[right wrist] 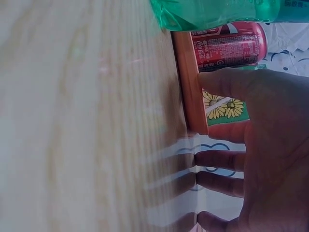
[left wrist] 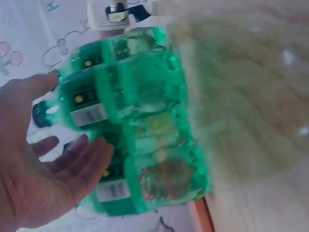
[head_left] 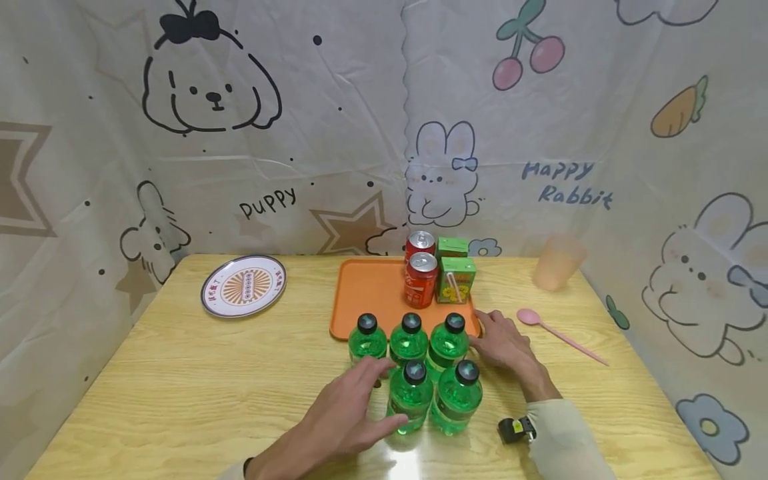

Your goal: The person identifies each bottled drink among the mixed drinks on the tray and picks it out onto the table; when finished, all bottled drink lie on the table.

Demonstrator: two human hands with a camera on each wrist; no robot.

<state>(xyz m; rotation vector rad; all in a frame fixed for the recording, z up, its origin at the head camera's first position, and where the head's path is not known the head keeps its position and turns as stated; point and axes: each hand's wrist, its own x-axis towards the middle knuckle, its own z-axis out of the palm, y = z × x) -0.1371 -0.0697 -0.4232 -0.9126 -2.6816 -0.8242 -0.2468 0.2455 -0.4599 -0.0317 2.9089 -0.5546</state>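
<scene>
Several green plastic bottles with black caps stand grouped before the orange tray, three behind and two in front, the front-left bottle (head_left: 410, 397) nearest my left hand (head_left: 342, 410). That hand reaches in from the left, thumb and fingers spread beside the bottles; the left wrist view shows no grip on any. At the tray's front right corner is my right hand (head_left: 503, 341), its thumb at the rim of the orange tray (right wrist: 190, 87) and its other fingers spread with their tips on the table. Two red cola cans (head_left: 421, 287) and two green drink cartons (head_left: 456, 280) stand on the tray.
A white patterned plate (head_left: 219, 300) lies at the back left. On the right are a pink spoon (head_left: 564, 340) and a translucent peach-coloured cup (head_left: 558, 263). Printed cloth (head_left: 336, 153) hangs behind the wooden table (head_left: 198, 400).
</scene>
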